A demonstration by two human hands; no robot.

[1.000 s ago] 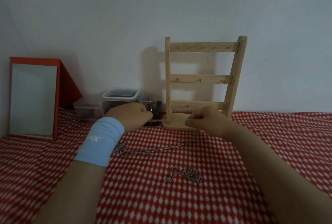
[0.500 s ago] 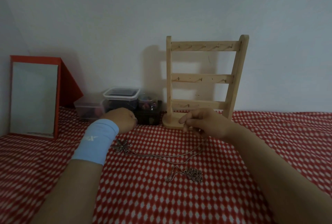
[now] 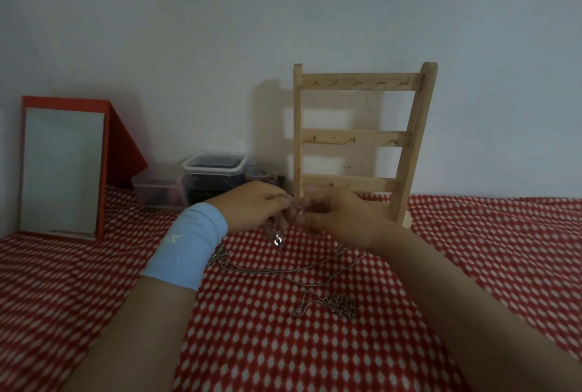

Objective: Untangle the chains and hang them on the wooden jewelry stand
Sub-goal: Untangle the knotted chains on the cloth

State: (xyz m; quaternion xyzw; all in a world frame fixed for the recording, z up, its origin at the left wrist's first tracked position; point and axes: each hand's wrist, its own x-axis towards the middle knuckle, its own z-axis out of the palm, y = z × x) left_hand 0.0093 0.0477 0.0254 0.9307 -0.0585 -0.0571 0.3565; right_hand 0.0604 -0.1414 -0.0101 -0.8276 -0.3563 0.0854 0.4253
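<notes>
A wooden jewelry stand (image 3: 359, 139) with three hooked bars stands against the wall, its hooks bare. Just in front of its base, my left hand (image 3: 252, 206) and my right hand (image 3: 340, 218) meet, both pinching a thin silver chain (image 3: 299, 206). A small clasp or charm (image 3: 278, 240) dangles below my left fingers. The chain runs down onto the red checked cloth (image 3: 283, 344) in loops (image 3: 283, 270), with a leaf-shaped pendant (image 3: 219, 255) by my left wrist. A second bunched chain (image 3: 340, 306) lies nearer to me.
A red-framed mirror (image 3: 63, 168) leans against the wall at the left. Clear plastic boxes (image 3: 214, 177) with small dark items sit between the mirror and the stand. A light blue wristband (image 3: 185, 250) is on my left wrist.
My hands were apart with the chain stretched between them; they have come together in front of the stand's base, and the chain now sags in loops on the cloth.
</notes>
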